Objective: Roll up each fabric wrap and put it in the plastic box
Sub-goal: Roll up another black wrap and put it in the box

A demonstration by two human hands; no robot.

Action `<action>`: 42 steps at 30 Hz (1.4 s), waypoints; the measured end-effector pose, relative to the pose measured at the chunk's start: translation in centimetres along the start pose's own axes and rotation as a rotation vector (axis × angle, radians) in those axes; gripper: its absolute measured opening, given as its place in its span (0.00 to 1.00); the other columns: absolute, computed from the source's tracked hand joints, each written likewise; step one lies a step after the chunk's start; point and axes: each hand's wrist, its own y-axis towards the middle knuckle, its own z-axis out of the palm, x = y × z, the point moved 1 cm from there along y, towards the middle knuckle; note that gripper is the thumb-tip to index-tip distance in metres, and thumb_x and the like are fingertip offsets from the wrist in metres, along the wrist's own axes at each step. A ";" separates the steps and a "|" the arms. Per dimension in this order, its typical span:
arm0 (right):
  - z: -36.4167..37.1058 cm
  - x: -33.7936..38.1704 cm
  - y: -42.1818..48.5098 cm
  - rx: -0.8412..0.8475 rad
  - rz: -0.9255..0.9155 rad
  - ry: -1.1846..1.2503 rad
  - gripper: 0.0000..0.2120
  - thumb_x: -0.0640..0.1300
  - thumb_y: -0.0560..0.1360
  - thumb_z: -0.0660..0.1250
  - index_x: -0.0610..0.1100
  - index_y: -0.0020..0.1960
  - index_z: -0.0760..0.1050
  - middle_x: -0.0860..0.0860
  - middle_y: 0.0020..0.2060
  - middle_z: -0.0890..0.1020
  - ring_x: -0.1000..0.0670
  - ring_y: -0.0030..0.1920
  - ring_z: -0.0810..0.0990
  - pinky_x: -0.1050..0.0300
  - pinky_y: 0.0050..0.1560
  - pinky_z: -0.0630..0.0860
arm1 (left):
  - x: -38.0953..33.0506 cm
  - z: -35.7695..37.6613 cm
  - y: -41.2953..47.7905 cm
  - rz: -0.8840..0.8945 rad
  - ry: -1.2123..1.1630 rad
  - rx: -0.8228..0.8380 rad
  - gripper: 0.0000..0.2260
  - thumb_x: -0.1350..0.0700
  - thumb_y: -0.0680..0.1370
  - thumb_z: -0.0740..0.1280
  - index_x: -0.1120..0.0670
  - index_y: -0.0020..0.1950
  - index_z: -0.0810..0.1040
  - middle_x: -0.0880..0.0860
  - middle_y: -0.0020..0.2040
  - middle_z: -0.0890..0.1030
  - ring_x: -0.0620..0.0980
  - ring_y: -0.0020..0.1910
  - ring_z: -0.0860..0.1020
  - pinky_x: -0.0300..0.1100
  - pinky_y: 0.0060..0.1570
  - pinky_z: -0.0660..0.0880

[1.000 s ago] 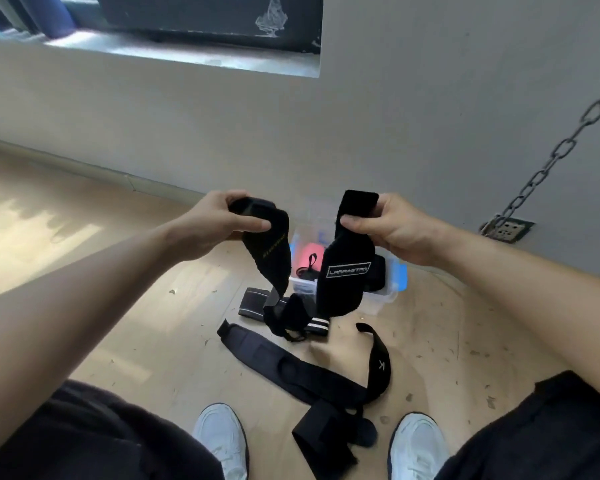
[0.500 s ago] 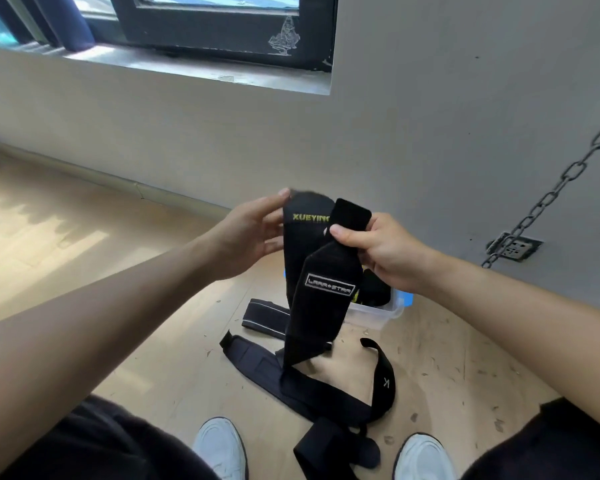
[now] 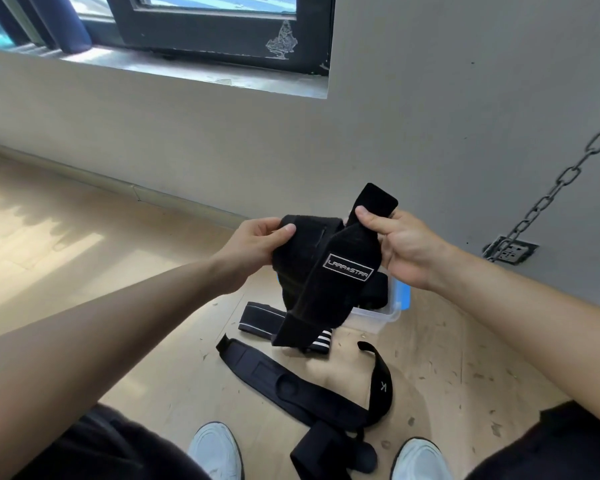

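A black fabric wrap [image 3: 326, 282] hangs in the air between two hands. The left hand [image 3: 257, 237] grips its bunched left end, and the right hand [image 3: 406, 247] pinches its upper right end. Just beyond it, the clear plastic box [image 3: 381, 318] sits on the wooden floor [image 3: 84, 271], while other black wraps [image 3: 291, 386] lie nearer

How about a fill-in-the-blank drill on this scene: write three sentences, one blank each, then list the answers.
The fabric gripped by the left hand and right hand is coloured ____.
The plastic box stands on the wooden ____.
A long strap lies in front of the white ____.
Answers: black; floor; shoes.
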 end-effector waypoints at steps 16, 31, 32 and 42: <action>0.6 -0.9 -1.0 0.264 0.042 -0.604 0.10 0.43 0.80 0.68 0.35 0.53 0.82 0.40 0.44 0.84 0.44 0.44 0.82 0.56 0.44 0.80 | -1.9 -1.6 -0.7 -0.068 0.173 0.370 0.11 0.57 0.82 0.67 0.58 0.64 0.80 0.52 0.52 0.86 0.46 0.50 0.84 0.36 0.46 0.77; 2.3 -0.6 -1.6 0.466 -0.174 -0.992 0.06 0.41 0.73 0.77 0.42 0.40 0.82 0.50 0.33 0.83 0.55 0.34 0.79 0.63 0.37 0.74 | -2.1 -0.7 -1.3 -0.124 0.290 0.586 0.17 0.57 0.81 0.64 0.65 0.65 0.79 0.71 0.61 0.79 0.60 0.56 0.79 0.61 0.66 0.72; 2.4 -0.7 -1.6 0.473 -0.180 -1.023 0.06 0.41 0.73 0.77 0.42 0.39 0.82 0.51 0.32 0.82 0.56 0.33 0.78 0.63 0.36 0.73 | -2.0 -0.7 -1.3 -0.113 0.295 0.604 0.15 0.58 0.82 0.64 0.65 0.64 0.80 0.70 0.59 0.81 0.59 0.56 0.80 0.60 0.65 0.73; 2.8 -1.1 -1.6 0.484 -0.253 -1.243 0.14 0.43 0.70 0.80 0.49 0.31 0.77 0.58 0.23 0.74 0.58 0.27 0.71 0.68 0.30 0.65 | -2.4 0.5 -2.1 -0.096 0.274 0.671 0.12 0.63 0.84 0.64 0.52 0.52 0.86 0.48 0.48 0.87 0.47 0.48 0.83 0.41 0.54 0.76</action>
